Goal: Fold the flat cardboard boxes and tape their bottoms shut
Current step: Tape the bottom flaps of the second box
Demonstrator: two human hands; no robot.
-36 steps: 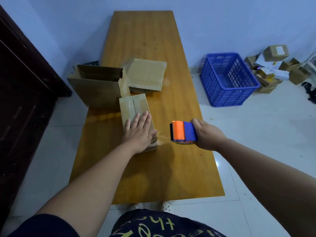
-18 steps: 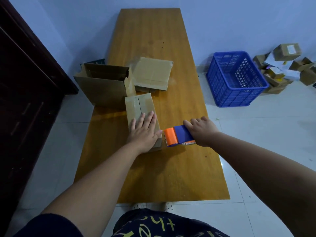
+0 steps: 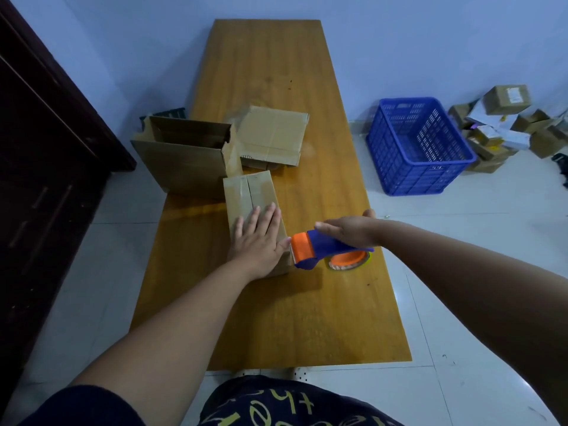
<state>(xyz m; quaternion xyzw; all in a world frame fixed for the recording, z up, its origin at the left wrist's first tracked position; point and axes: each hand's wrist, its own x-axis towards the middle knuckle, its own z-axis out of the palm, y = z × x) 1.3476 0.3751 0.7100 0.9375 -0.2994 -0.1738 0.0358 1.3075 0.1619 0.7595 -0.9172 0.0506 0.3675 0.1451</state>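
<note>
While flat left hand (image 3: pixel 256 241) presses corrugated box (image 3: pixel 250 195), right hand (image 3: pixel 350 230) grips plastic dispenser (image 3: pixel 319 249)

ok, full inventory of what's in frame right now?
table: 1, orange-brown wood, centre
small box: 1, brown, folded, mid-table under the left hand
large box: 1, brown, top open, table's left edge
flat cardboard: 1 visible, brown, on the table behind the small box
tape dispenser: 1, blue and orange, beside the small box's near right corner
crate: 1, blue, on the floor to the right
parcel pile: several, brown and white, floor at far right
cabinet: 1, dark, left
left hand: flat on the small box
right hand: holds the tape dispenser
</note>
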